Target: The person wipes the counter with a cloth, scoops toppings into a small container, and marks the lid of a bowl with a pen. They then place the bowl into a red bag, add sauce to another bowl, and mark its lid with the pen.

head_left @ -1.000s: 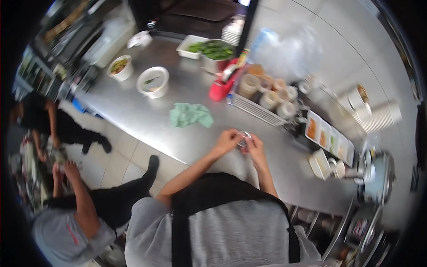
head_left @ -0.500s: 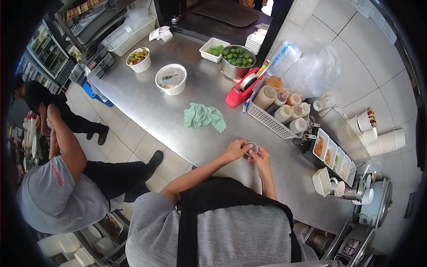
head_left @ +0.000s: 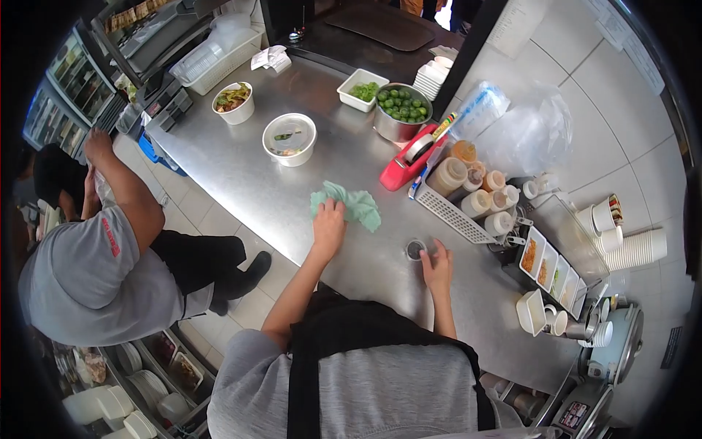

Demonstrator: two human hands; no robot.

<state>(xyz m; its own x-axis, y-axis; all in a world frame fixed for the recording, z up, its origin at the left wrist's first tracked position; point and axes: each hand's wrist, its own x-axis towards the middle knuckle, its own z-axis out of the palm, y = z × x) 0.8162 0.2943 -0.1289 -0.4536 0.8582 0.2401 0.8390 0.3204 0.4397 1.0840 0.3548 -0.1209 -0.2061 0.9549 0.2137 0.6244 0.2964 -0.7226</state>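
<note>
- Small round cup (head_left: 415, 249), dark inside: stands on the steel worktop (head_left: 376, 267), in from the front edge where the wearer stands.
- Right hand (head_left: 438, 269): just beside the cup on its right, fingers spread and slightly bent; cannot tell if a fingertip touches it.
- Left hand (head_left: 329, 225): fingers on the near side of a crumpled green cloth (head_left: 358, 208); cannot tell whether they pinch it or only press.
- Cloth: flat on the worktop, between front edge and tape dispenser.
- Red tape dispenser (head_left: 395, 173): toward the back edge, beside a perforated basket (head_left: 455, 214) of squeeze bottles.
- Metal pot (head_left: 395, 132) of green fruit: at the back edge, white tub (head_left: 349, 96) of chopped greens next to it.
- Lidded bowl (head_left: 289, 139): beyond the cloth; open bowl (head_left: 235, 114) nearer the left end.
- Co-worker's grey sleeve (head_left: 99, 241): off the worktop, to the left.
</note>
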